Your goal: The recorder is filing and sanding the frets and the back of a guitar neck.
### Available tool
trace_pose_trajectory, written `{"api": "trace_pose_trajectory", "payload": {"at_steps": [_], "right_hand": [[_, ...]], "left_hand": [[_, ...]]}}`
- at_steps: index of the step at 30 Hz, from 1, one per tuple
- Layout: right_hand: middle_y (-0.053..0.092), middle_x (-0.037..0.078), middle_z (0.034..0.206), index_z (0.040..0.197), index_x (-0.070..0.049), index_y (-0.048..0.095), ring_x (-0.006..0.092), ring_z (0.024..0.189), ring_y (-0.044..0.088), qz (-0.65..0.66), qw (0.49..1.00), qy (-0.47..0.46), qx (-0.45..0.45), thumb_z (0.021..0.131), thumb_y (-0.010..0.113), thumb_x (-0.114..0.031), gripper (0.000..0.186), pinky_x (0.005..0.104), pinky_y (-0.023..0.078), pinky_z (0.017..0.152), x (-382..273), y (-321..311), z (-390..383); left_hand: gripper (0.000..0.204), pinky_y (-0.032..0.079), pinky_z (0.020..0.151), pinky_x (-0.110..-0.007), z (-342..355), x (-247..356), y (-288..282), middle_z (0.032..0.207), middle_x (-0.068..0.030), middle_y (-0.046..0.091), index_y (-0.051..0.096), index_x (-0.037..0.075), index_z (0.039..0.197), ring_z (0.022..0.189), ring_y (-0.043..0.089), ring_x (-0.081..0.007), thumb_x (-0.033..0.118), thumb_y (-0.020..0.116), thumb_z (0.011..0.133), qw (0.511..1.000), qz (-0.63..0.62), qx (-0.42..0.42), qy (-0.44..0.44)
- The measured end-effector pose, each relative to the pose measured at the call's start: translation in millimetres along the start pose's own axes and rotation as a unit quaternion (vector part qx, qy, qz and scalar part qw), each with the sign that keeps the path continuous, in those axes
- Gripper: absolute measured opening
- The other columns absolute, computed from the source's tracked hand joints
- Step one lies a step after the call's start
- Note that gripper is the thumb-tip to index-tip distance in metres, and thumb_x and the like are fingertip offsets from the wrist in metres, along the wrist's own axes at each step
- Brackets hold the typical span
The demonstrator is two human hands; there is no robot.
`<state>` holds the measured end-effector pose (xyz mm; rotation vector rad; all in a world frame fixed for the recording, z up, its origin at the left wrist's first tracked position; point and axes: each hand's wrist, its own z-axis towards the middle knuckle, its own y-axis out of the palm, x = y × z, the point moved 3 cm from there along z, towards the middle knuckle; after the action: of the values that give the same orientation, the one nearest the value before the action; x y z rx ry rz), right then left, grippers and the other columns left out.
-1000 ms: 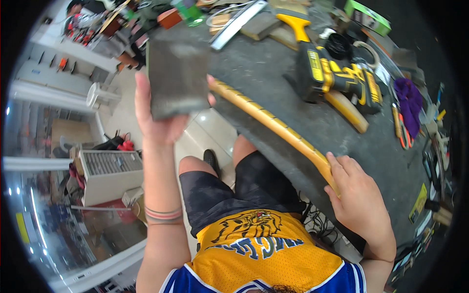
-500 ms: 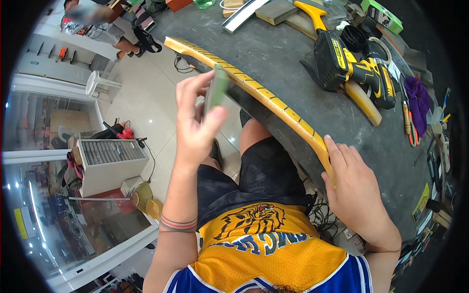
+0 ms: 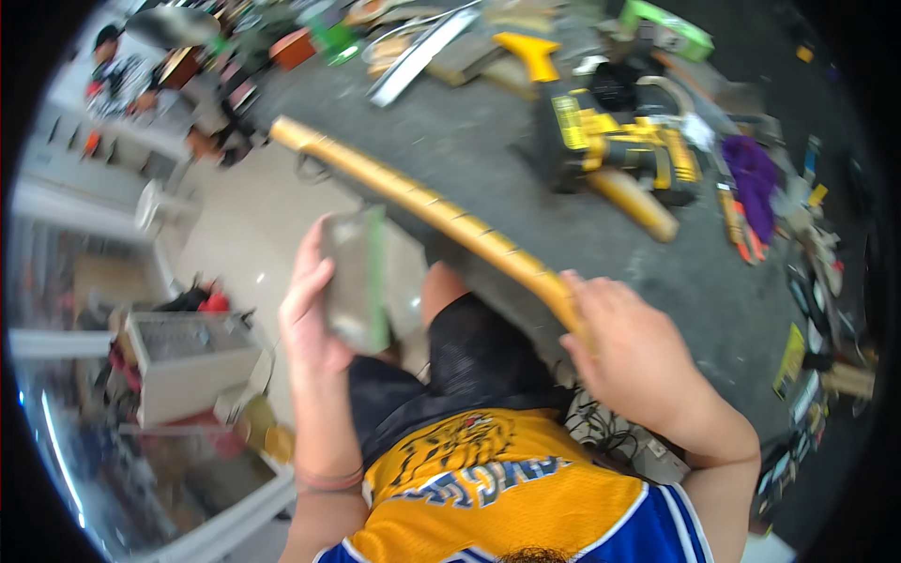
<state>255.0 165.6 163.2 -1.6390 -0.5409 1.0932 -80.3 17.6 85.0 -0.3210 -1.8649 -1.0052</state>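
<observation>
A long, pale yellow guitar neck [image 3: 413, 195] with dark fret lines runs slantwise along the near edge of the dark workbench [image 3: 427, 127]. My right hand [image 3: 631, 342] wraps round its near end, fingers on top. Off to the left, my left hand [image 3: 314, 310] holds a flat rectangular block [image 3: 355, 281] with a grey face and a green edge. The block is upright, apart from the neck, over the floor and my lap. Motion blurs it, and part of my left fingers is hidden behind it.
Beyond the neck lie a yellow and black cordless drill [image 3: 638, 155], a metal strip [image 3: 422, 56], a purple cloth [image 3: 751, 183] and a green box [image 3: 668, 30]. Tools crowd the right side. A drawer cabinet [image 3: 192, 366] stands at left; another person [image 3: 122, 84] sits far left.
My left hand has drawn the block down and left, away from the neck, and turned its grey face into view. My right hand keeps its grip. The whole view has shifted and blurred.
</observation>
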Motion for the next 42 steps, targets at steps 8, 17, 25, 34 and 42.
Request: {"api": "trace_pose_trajectory", "payload": {"at_steps": [8, 17, 25, 34, 42], "right_hand": [[0.074, 0.026, 0.132, 0.156, 0.018, 0.059, 0.0396, 0.125, 0.075, 0.015, 1.0, -0.002, 0.01, 0.103, 0.069, -0.008, 0.06, 0.0444, 0.068, 0.101, 2, 7, -6], [0.075, 0.026, 0.132, 0.158, 0.018, 0.057, 0.0357, 0.12, 0.076, -0.016, 1.0, -0.003, 0.025, 0.101, 0.07, -0.013, 0.066, 0.0404, 0.069, 0.097, 7, 20, -9], [0.076, 0.015, 0.122, 0.151, 0.016, 0.066, 0.0208, 0.111, 0.074, -0.067, 0.995, 0.01, 0.067, 0.099, 0.074, -0.018, 0.063, 0.0273, 0.07, 0.076, 2, 24, -9], [0.076, 0.012, 0.12, 0.152, 0.013, 0.068, 0.0206, 0.111, 0.073, -0.048, 0.997, 0.035, 0.055, 0.099, 0.075, -0.019, 0.062, 0.0279, 0.071, 0.074, 5, 34, -5], [0.074, 0.008, 0.11, 0.15, 0.01, 0.07, 0.0174, 0.102, 0.069, -0.108, 0.99, 0.039, 0.08, 0.1, 0.075, -0.02, 0.058, 0.0244, 0.064, 0.064, 3, 36, -7]], "left_hand": [[0.049, 0.055, 0.119, -0.038, 44, 41, 32, 0.148, -0.0076, 0.07, 0.063, 0.012, 0.158, 0.139, 0.067, -0.022, 0.007, 0.07, 0.11, 0.972, 0.179, -0.093, 0.122], [0.054, 0.062, 0.111, -0.043, 167, 75, 238, 0.147, -0.0102, 0.073, 0.061, 0.0, 0.166, 0.131, 0.073, -0.0208, 0.012, 0.067, 0.114, 0.929, 0.228, -0.28, 0.083], [0.064, 0.067, 0.09, -0.038, 236, 33, 316, 0.123, -0.0149, 0.084, 0.06, 0.013, 0.174, 0.103, 0.085, -0.0226, 0.018, 0.074, 0.112, 0.796, 0.547, -0.198, 0.167], [0.03, 0.064, 0.095, -0.052, 143, -101, 510, 0.127, -0.0142, 0.077, 0.079, 0.01, 0.132, 0.113, 0.079, -0.0416, 0.002, 0.071, 0.104, 0.474, 0.586, -0.44, 0.488], [0.02, 0.066, 0.099, -0.05, 142, -186, 583, 0.121, -0.0092, 0.083, 0.086, 0.009, 0.116, 0.116, 0.078, -0.0361, 0.015, 0.075, 0.101, 0.28, 0.568, -0.485, 0.603]]}}
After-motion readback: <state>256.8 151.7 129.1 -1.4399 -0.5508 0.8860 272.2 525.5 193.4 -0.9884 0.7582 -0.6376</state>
